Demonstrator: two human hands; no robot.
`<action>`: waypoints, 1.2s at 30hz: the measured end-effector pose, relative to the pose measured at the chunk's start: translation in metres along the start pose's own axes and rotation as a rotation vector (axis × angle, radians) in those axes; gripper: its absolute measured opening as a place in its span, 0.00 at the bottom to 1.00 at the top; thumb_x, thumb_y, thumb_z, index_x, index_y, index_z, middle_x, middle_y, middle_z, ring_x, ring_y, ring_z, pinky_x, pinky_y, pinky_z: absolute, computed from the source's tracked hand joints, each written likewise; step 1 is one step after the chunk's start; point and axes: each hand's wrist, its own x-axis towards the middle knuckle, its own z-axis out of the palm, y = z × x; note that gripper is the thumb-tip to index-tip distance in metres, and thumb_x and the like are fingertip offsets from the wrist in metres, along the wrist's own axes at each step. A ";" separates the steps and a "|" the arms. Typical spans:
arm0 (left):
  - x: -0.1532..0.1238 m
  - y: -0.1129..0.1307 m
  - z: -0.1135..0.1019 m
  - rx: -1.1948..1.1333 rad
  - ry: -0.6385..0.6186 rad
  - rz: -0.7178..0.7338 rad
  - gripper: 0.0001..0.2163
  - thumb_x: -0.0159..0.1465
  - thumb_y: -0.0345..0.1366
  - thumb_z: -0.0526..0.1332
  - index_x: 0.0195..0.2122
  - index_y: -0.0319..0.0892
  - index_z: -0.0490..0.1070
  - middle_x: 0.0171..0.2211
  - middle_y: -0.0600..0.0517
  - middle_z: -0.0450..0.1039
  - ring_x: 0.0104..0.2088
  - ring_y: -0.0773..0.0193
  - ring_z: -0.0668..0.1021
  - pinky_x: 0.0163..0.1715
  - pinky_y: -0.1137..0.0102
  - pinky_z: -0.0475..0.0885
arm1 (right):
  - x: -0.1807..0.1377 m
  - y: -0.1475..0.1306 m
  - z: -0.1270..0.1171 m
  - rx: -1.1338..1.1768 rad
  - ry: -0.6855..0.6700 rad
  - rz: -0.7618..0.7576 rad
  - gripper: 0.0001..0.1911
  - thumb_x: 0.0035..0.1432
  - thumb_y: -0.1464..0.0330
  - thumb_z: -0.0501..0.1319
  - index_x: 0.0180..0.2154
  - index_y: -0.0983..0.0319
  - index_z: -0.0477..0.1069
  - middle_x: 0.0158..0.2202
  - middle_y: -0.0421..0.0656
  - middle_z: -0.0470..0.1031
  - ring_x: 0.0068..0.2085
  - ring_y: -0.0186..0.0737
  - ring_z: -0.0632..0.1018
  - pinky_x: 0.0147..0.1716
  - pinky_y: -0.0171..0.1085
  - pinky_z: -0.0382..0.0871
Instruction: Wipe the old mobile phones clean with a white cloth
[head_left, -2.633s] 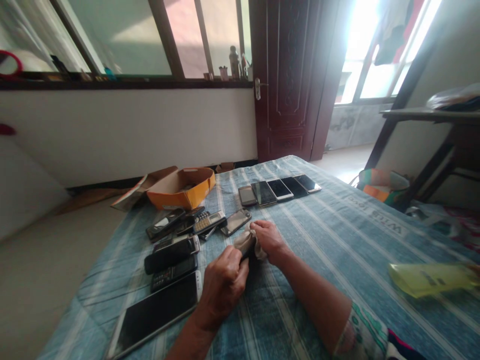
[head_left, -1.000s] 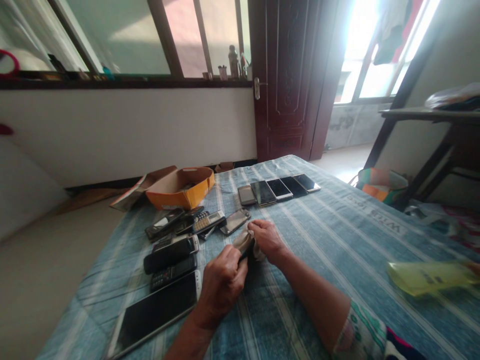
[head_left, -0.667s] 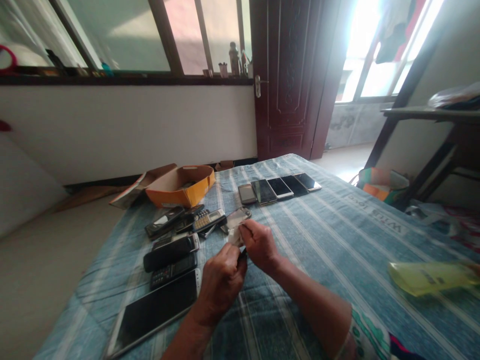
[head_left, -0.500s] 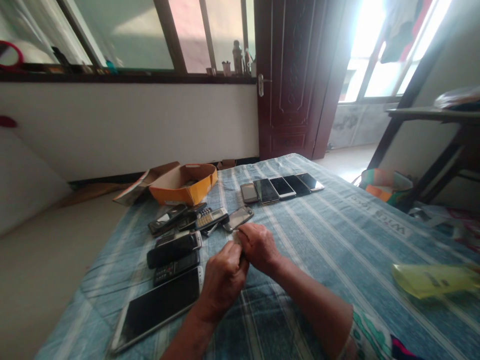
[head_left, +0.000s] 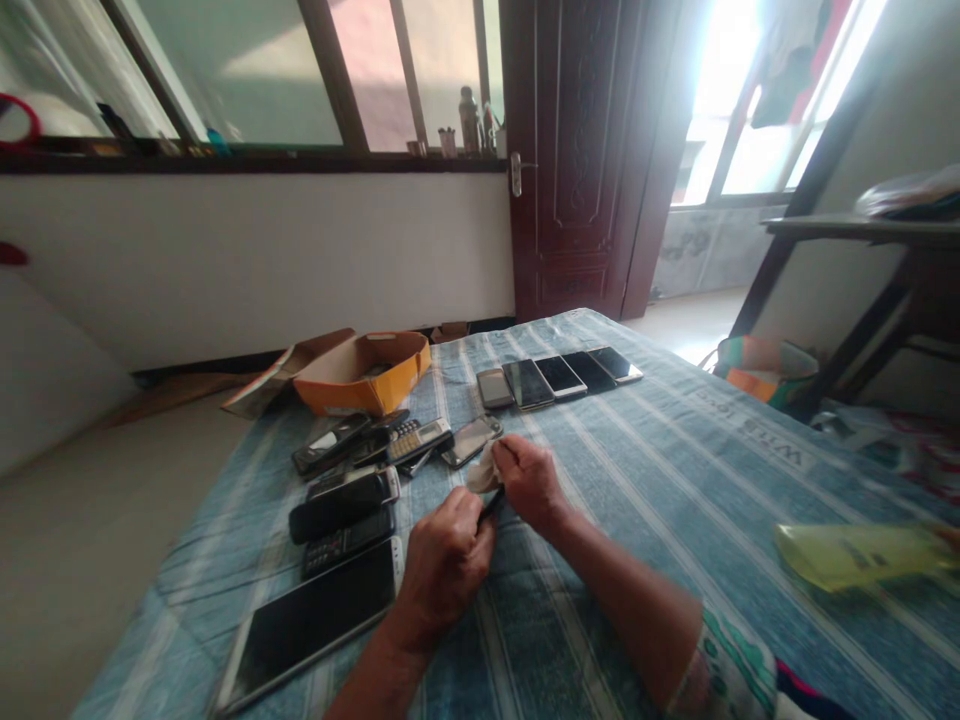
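Left hand point(head_left: 450, 543) grasps dark object point(head_left: 491, 503), mostly hidden; right hand point(head_left: 529, 482) pinches pale cloth point(head_left: 484, 474) at its far end; phones point(head_left: 339, 508) lie left.

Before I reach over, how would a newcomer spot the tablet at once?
Start from the blue striped sheet and go to its near left part, just left of the left hand. The tablet lies there, at the near end of the cluttered phones. It is far larger than those, with a white frame around a dark screen.
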 end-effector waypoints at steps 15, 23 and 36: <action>0.000 -0.001 0.002 0.012 -0.013 -0.031 0.08 0.61 0.30 0.52 0.24 0.44 0.59 0.23 0.54 0.66 0.20 0.68 0.70 0.20 0.73 0.60 | 0.003 -0.001 -0.004 -0.149 -0.102 -0.065 0.16 0.59 0.66 0.51 0.19 0.60 0.60 0.18 0.34 0.58 0.22 0.31 0.60 0.24 0.31 0.52; 0.001 -0.002 0.003 0.012 0.034 0.009 0.07 0.61 0.30 0.51 0.25 0.44 0.60 0.23 0.53 0.68 0.20 0.66 0.72 0.20 0.72 0.62 | -0.007 -0.006 0.003 -0.235 -0.045 -0.225 0.14 0.60 0.68 0.51 0.22 0.60 0.63 0.22 0.38 0.66 0.26 0.33 0.66 0.29 0.32 0.55; -0.007 -0.004 -0.005 0.113 0.042 0.014 0.09 0.63 0.32 0.53 0.25 0.43 0.63 0.23 0.53 0.67 0.22 0.65 0.72 0.22 0.71 0.63 | -0.005 -0.006 0.004 -0.633 -0.101 -0.378 0.12 0.60 0.71 0.53 0.24 0.60 0.66 0.22 0.38 0.72 0.25 0.33 0.70 0.31 0.34 0.54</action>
